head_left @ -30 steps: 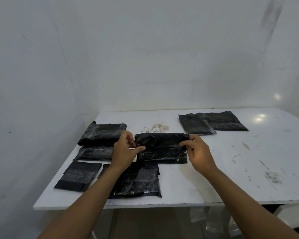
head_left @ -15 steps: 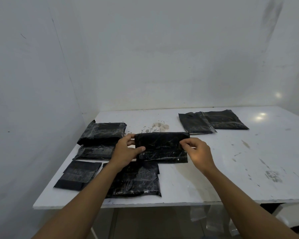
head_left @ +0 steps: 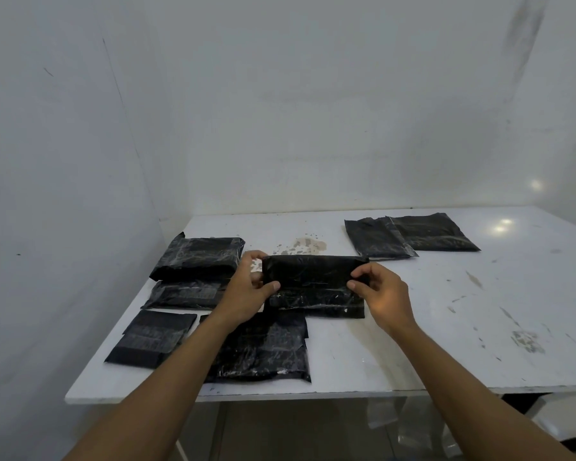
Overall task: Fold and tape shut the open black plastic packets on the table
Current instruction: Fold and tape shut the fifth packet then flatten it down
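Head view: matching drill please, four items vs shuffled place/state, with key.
1. glossy black plastic packet with folded flap
2. overlapping pair of black plastic packets
3. bulky black plastic packet
4. brownish stain

a. far left, by the wall
b. pinched by left hand and right hand
c. on white table, just beyond the hands
d. back right

Pairs: 1-b, 2-d, 3-a, 4-c

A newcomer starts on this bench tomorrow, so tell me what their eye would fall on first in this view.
First, the black packet mid-table, its top edge folded over and pinched at the ends by the left hand and right hand. Next, the cluster of four packets along the left side of the white table, and a pair of packets overlapping at the far right.
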